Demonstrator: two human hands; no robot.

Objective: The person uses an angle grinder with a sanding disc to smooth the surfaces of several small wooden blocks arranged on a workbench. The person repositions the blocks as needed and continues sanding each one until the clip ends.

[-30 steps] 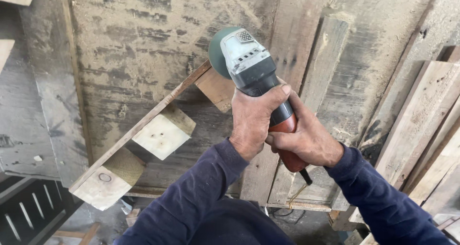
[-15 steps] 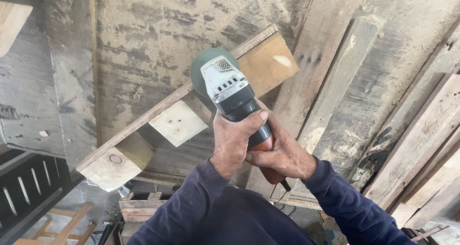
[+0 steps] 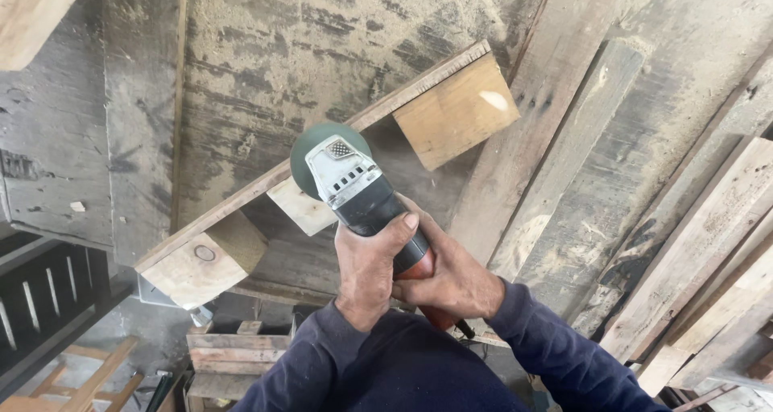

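Both hands clamped on the grey-and-black angle grinder with a dark green disc (image 3: 350, 188). I see its disc meeting the long edge of a slanted bare-wood pallet rail with square blocks (image 3: 322, 150), dust haze just beside the disc. Left hand (image 3: 369, 267) wraps the body from above; right hand (image 3: 452, 281) grips the red rear handle. Weathered grey planks (image 3: 564, 162) lean to the right.

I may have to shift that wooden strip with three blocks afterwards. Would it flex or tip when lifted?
The wooden strip looks thin, so it may flex slightly. Its three blocks probably add weight and stiffness. Standing on edge, it seems apt to tip if pushed sideways.
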